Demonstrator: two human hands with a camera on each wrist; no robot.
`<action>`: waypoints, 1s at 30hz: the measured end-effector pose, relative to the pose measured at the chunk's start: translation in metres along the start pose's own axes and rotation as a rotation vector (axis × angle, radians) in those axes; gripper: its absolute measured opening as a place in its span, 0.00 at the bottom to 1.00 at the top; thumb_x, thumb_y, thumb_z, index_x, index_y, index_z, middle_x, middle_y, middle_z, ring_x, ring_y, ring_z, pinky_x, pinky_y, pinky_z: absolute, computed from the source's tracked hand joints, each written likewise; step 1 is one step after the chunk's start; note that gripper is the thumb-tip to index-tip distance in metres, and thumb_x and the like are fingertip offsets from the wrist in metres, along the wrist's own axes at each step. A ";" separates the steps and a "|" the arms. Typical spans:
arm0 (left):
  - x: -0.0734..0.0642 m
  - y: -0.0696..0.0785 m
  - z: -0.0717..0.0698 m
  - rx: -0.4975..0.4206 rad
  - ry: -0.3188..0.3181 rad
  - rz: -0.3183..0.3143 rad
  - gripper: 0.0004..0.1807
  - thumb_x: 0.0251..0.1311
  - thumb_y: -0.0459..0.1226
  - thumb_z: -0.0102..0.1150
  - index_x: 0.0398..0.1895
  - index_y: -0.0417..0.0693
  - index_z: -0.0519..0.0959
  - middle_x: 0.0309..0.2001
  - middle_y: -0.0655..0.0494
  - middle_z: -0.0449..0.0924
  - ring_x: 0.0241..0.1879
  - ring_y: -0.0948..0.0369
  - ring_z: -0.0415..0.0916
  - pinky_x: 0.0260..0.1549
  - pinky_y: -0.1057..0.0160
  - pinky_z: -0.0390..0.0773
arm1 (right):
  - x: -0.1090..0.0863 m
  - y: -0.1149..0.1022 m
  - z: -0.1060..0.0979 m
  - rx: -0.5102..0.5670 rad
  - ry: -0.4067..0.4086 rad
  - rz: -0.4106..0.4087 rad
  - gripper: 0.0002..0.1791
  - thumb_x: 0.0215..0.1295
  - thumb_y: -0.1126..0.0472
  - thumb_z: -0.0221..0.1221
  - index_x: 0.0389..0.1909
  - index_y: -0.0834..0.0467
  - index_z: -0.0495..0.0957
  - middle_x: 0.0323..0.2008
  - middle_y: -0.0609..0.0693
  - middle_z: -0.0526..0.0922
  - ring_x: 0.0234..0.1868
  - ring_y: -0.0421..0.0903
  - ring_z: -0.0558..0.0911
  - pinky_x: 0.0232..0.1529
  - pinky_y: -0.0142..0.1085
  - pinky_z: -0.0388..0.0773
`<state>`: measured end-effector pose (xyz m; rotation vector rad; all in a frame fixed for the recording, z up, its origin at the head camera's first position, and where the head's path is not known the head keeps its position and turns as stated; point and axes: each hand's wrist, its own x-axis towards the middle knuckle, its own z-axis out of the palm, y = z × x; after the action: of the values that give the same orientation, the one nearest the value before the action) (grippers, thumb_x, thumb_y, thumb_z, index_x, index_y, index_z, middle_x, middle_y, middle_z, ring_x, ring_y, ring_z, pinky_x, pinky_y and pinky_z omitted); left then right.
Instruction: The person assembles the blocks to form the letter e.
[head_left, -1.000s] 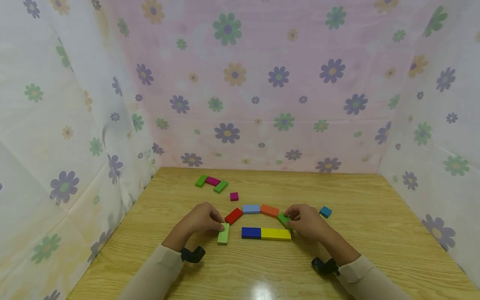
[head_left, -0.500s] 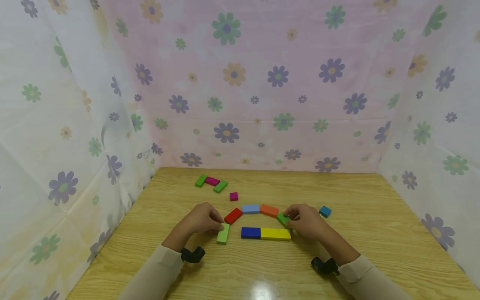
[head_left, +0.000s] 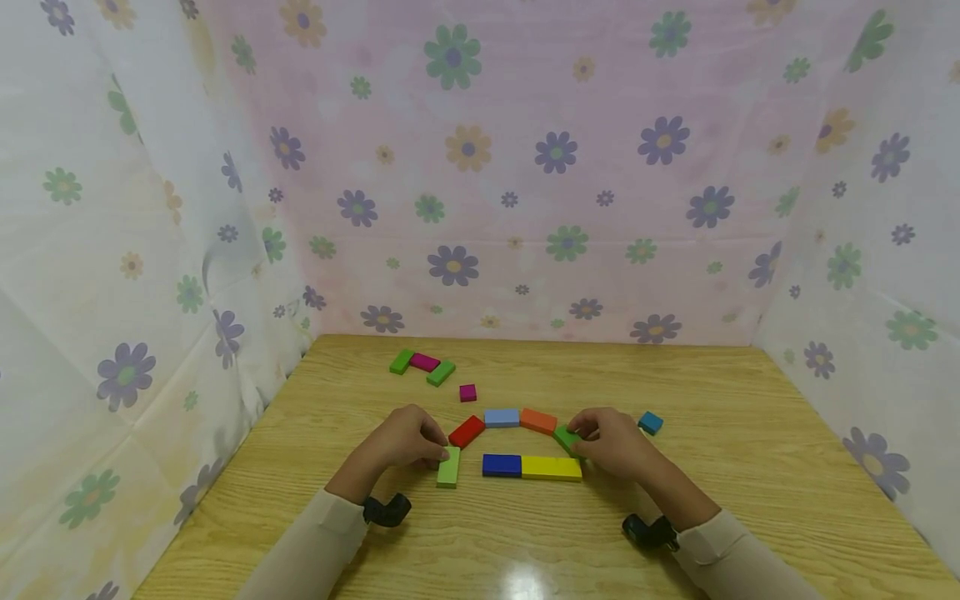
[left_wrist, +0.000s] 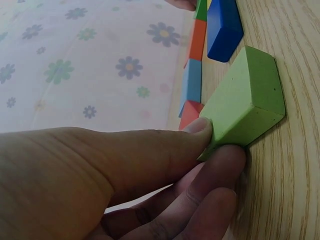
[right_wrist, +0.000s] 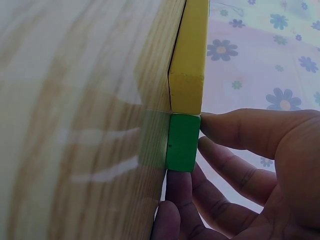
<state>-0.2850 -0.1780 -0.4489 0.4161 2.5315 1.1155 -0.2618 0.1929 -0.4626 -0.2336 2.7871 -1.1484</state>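
Observation:
My left hand (head_left: 403,437) pinches a light green block (head_left: 448,470) between thumb and fingers. In the left wrist view the light green block (left_wrist: 235,100) lies flat on the wood. Its far end meets the corner of a red block (head_left: 467,432). A light blue block (head_left: 502,418) and an orange block (head_left: 538,422) carry on the arch to the right. At its right end my right hand (head_left: 617,443) holds a green block (head_left: 566,437), partly hidden by the fingers. Up close, thumb and fingers surround this green block (right_wrist: 183,142).
Inside the arch, a dark blue block (head_left: 501,466) and a longer yellow block (head_left: 552,469) lie end to end. A small magenta block (head_left: 468,392) sits behind. Two green blocks and a magenta one (head_left: 425,362) lie back left; a blue block (head_left: 651,423) is right.
The light green block's near end has swung slightly right under my left fingers, so it points more straight toward me. My right hand and the other blocks have stayed put.

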 end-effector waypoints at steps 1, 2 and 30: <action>0.000 0.000 0.000 -0.002 -0.002 -0.002 0.06 0.58 0.36 0.75 0.38 0.45 0.90 0.35 0.56 0.88 0.30 0.61 0.86 0.33 0.60 0.86 | 0.000 0.000 0.000 0.000 0.000 -0.001 0.11 0.65 0.63 0.68 0.48 0.53 0.85 0.45 0.49 0.85 0.47 0.47 0.84 0.46 0.44 0.85; 0.000 0.000 0.000 -0.004 -0.004 -0.002 0.07 0.58 0.36 0.75 0.38 0.45 0.90 0.35 0.56 0.88 0.30 0.60 0.86 0.33 0.60 0.86 | 0.000 0.000 0.000 0.001 0.000 -0.002 0.11 0.65 0.63 0.68 0.48 0.53 0.85 0.45 0.50 0.85 0.47 0.47 0.84 0.46 0.43 0.85; 0.002 0.000 0.001 -0.027 -0.001 0.000 0.10 0.59 0.35 0.75 0.42 0.43 0.89 0.35 0.55 0.87 0.30 0.59 0.86 0.33 0.60 0.87 | -0.002 -0.002 -0.001 0.002 -0.001 -0.002 0.11 0.65 0.64 0.68 0.47 0.54 0.85 0.45 0.50 0.85 0.47 0.48 0.84 0.45 0.43 0.85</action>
<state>-0.2864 -0.1765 -0.4501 0.4091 2.5127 1.1477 -0.2598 0.1921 -0.4602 -0.2374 2.7853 -1.1511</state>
